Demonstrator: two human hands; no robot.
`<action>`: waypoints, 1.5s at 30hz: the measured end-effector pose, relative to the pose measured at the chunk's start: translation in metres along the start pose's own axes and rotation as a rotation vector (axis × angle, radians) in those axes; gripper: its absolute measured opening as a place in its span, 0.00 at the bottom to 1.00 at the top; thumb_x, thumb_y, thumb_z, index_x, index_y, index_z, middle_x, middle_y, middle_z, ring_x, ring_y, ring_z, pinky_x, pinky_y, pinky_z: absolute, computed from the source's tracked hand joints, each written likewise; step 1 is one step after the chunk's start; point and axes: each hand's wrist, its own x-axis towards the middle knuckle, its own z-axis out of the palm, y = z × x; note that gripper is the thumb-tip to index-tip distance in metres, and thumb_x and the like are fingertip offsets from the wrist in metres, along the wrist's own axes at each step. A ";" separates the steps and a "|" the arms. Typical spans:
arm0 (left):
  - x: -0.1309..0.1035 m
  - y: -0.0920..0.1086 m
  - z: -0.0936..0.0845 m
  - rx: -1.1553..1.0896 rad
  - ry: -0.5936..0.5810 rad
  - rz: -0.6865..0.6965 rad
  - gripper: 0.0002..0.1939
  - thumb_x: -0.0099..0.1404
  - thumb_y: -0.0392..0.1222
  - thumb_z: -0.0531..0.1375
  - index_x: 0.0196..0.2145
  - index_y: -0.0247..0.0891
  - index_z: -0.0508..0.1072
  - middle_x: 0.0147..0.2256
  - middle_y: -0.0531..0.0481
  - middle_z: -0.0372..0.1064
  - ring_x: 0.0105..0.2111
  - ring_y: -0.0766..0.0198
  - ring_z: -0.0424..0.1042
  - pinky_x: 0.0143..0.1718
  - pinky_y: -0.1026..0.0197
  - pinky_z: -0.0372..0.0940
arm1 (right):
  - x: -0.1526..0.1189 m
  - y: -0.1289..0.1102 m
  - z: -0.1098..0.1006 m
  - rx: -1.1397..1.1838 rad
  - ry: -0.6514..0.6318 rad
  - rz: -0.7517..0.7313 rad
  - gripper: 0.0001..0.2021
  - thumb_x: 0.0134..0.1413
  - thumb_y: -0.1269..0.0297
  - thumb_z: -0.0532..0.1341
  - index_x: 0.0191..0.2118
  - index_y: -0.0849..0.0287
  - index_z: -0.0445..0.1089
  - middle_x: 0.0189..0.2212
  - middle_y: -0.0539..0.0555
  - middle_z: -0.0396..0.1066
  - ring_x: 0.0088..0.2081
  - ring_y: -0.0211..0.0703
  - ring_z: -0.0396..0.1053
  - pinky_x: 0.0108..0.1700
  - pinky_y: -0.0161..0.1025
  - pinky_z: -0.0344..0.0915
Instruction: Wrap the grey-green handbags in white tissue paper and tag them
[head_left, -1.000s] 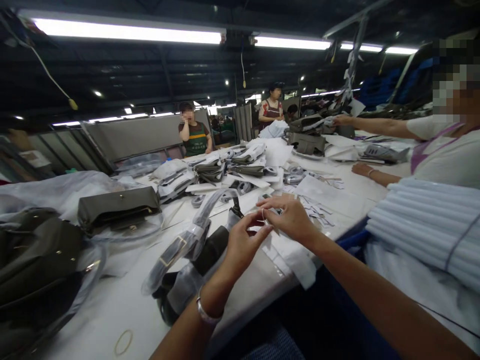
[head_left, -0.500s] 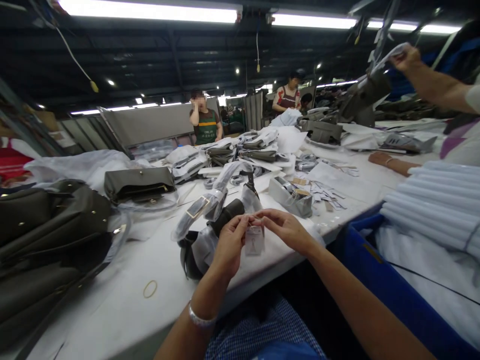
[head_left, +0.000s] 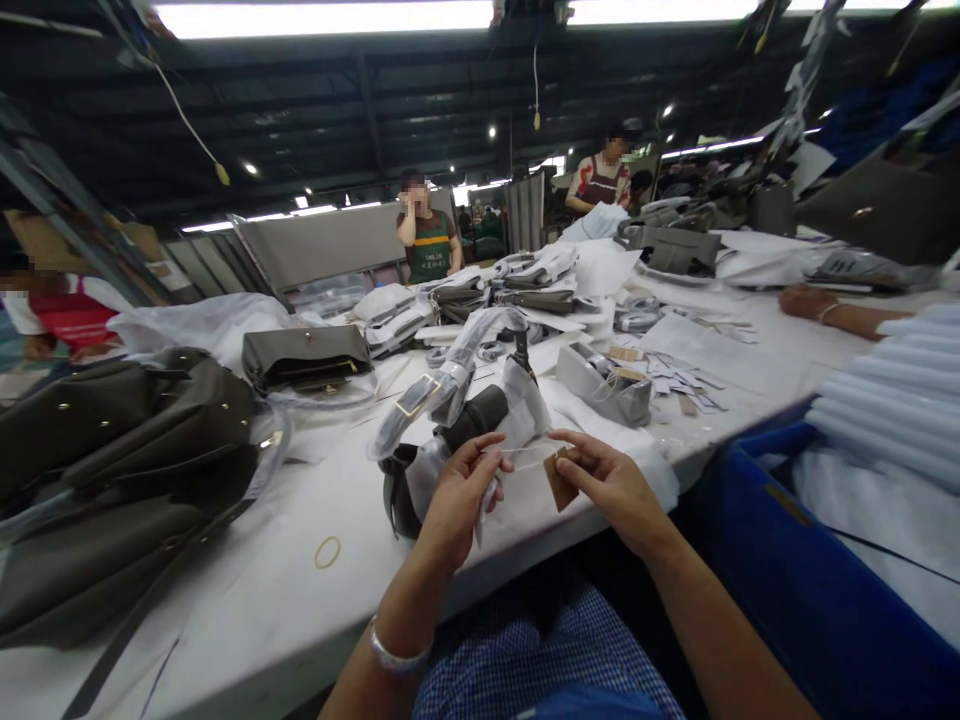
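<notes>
My left hand (head_left: 454,500) pinches a thin white string and has a small pale packet (head_left: 489,494) hanging under its fingers, partly hidden. My right hand (head_left: 616,488) is closed on a brown cardboard tag (head_left: 560,482), held between thumb and fingers. The string (head_left: 529,450) runs across the gap between both hands. Just beyond my left hand lies a dark olive handbag (head_left: 480,415) with a plastic-wrapped strap (head_left: 450,378) and a gold buckle. A grey open box (head_left: 600,385) with tags stands behind my right hand.
Olive bags (head_left: 135,440) are heaped at the left, near a rubber band (head_left: 327,552) on the white table (head_left: 255,610). Loose tags (head_left: 686,385) lie at the right. A blue bin (head_left: 810,560) abuts the table. A co-worker's hand (head_left: 808,300) rests at the far right.
My hands have moved apart, stretching the string between them. The brown tag now shows in my right hand. The packet has swung under my left hand. The view has shifted left.
</notes>
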 end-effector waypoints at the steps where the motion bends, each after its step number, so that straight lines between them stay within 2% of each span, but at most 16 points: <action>1: 0.001 -0.004 -0.001 0.084 -0.009 0.011 0.21 0.64 0.50 0.64 0.52 0.40 0.73 0.38 0.48 0.74 0.25 0.70 0.67 0.24 0.67 0.60 | -0.003 -0.002 0.000 0.023 -0.013 0.003 0.26 0.53 0.54 0.69 0.57 0.54 0.71 0.35 0.51 0.76 0.38 0.42 0.73 0.43 0.39 0.68; 3: 0.001 -0.013 -0.001 0.262 -0.021 0.082 0.19 0.64 0.47 0.64 0.52 0.42 0.74 0.48 0.43 0.73 0.37 0.63 0.73 0.35 0.63 0.67 | -0.008 -0.004 0.001 0.038 -0.028 0.005 0.26 0.55 0.55 0.68 0.59 0.53 0.69 0.32 0.49 0.74 0.36 0.39 0.71 0.39 0.36 0.67; 5: -0.001 -0.019 0.001 0.386 -0.030 0.195 0.15 0.65 0.45 0.63 0.50 0.44 0.76 0.56 0.43 0.69 0.52 0.55 0.70 0.48 0.56 0.68 | -0.012 -0.005 0.003 0.023 -0.021 0.011 0.26 0.56 0.55 0.67 0.59 0.52 0.68 0.30 0.48 0.72 0.33 0.37 0.68 0.35 0.34 0.64; 8: -0.008 -0.022 0.010 0.440 -0.103 0.312 0.14 0.65 0.43 0.64 0.48 0.46 0.77 0.58 0.45 0.66 0.59 0.53 0.65 0.54 0.53 0.66 | -0.015 -0.007 0.006 0.011 0.000 0.033 0.26 0.58 0.54 0.66 0.61 0.51 0.67 0.28 0.46 0.70 0.31 0.35 0.66 0.33 0.32 0.62; 10: -0.012 -0.023 0.018 0.434 -0.162 0.326 0.15 0.63 0.41 0.66 0.49 0.45 0.76 0.56 0.45 0.69 0.56 0.54 0.68 0.52 0.54 0.68 | -0.016 -0.010 0.008 0.018 0.005 0.047 0.26 0.58 0.53 0.66 0.61 0.50 0.66 0.28 0.47 0.70 0.31 0.35 0.66 0.33 0.32 0.62; 13: -0.015 -0.024 0.027 0.395 -0.173 0.277 0.17 0.61 0.42 0.67 0.49 0.41 0.76 0.50 0.43 0.74 0.47 0.55 0.74 0.46 0.55 0.71 | -0.017 -0.012 0.009 0.039 0.019 0.069 0.26 0.57 0.53 0.66 0.60 0.50 0.68 0.31 0.49 0.74 0.33 0.37 0.68 0.34 0.33 0.63; 17: -0.013 -0.024 0.033 0.298 -0.179 0.179 0.11 0.64 0.43 0.65 0.43 0.37 0.79 0.42 0.44 0.78 0.40 0.56 0.77 0.45 0.56 0.71 | -0.020 -0.011 0.010 0.083 0.079 0.102 0.20 0.56 0.53 0.67 0.53 0.53 0.75 0.33 0.51 0.76 0.30 0.34 0.68 0.30 0.31 0.64; 23: -0.012 -0.021 0.034 0.227 -0.226 0.121 0.10 0.64 0.45 0.65 0.34 0.35 0.78 0.34 0.45 0.79 0.36 0.58 0.77 0.41 0.60 0.69 | -0.023 -0.009 0.013 0.183 0.096 0.149 0.17 0.52 0.56 0.70 0.47 0.57 0.79 0.32 0.52 0.77 0.26 0.32 0.67 0.27 0.28 0.67; 27: -0.011 -0.020 0.028 0.075 -0.251 0.047 0.11 0.64 0.47 0.65 0.34 0.35 0.74 0.34 0.45 0.78 0.36 0.59 0.77 0.42 0.60 0.68 | -0.023 -0.011 0.011 0.422 0.122 0.243 0.15 0.49 0.59 0.72 0.44 0.57 0.80 0.33 0.50 0.77 0.25 0.28 0.68 0.27 0.23 0.69; 31: -0.009 -0.017 0.021 -0.084 -0.266 -0.037 0.11 0.66 0.47 0.63 0.35 0.35 0.72 0.30 0.48 0.75 0.33 0.64 0.74 0.41 0.61 0.67 | -0.025 -0.010 0.008 0.669 0.078 0.293 0.17 0.48 0.61 0.72 0.45 0.58 0.79 0.47 0.55 0.77 0.37 0.32 0.75 0.40 0.24 0.73; 33: -0.008 -0.015 0.018 -0.176 -0.266 -0.085 0.11 0.65 0.47 0.64 0.34 0.36 0.71 0.27 0.52 0.71 0.28 0.67 0.71 0.39 0.62 0.67 | -0.026 -0.007 0.010 0.722 0.024 0.268 0.19 0.47 0.64 0.72 0.48 0.57 0.78 0.52 0.55 0.74 0.46 0.36 0.75 0.48 0.27 0.72; 35: -0.008 -0.012 0.017 -0.264 -0.268 -0.144 0.11 0.63 0.46 0.65 0.34 0.36 0.70 0.24 0.55 0.67 0.25 0.70 0.67 0.36 0.64 0.67 | -0.027 -0.005 0.014 0.699 0.022 0.230 0.21 0.46 0.67 0.72 0.49 0.55 0.77 0.53 0.54 0.73 0.51 0.38 0.72 0.52 0.30 0.70; 37: -0.009 -0.008 0.016 -0.309 -0.270 -0.184 0.12 0.62 0.46 0.66 0.33 0.36 0.69 0.23 0.56 0.63 0.23 0.71 0.63 0.32 0.67 0.65 | -0.027 -0.001 0.018 0.599 0.088 0.194 0.20 0.46 0.67 0.73 0.48 0.53 0.77 0.47 0.51 0.75 0.48 0.37 0.73 0.48 0.30 0.71; 39: -0.009 -0.005 0.015 -0.318 -0.271 -0.201 0.13 0.61 0.46 0.67 0.33 0.36 0.69 0.23 0.57 0.61 0.21 0.73 0.57 0.25 0.70 0.59 | -0.026 0.003 0.021 0.449 0.198 0.136 0.17 0.45 0.64 0.74 0.44 0.54 0.77 0.36 0.48 0.75 0.37 0.34 0.72 0.36 0.27 0.70; 42: -0.010 -0.002 0.013 -0.323 -0.285 -0.228 0.12 0.61 0.46 0.66 0.33 0.35 0.69 0.23 0.58 0.59 0.19 0.75 0.49 0.19 0.72 0.49 | -0.025 0.009 0.022 0.237 0.311 0.034 0.10 0.48 0.58 0.73 0.31 0.58 0.75 0.21 0.45 0.65 0.23 0.29 0.59 0.23 0.28 0.55; 45: -0.010 -0.001 0.008 -0.315 -0.294 -0.216 0.11 0.62 0.45 0.65 0.33 0.35 0.69 0.23 0.58 0.59 0.19 0.75 0.50 0.19 0.72 0.48 | -0.026 0.012 0.019 0.111 0.363 -0.003 0.22 0.53 0.53 0.69 0.19 0.60 0.64 0.15 0.44 0.53 0.19 0.30 0.48 0.21 0.34 0.45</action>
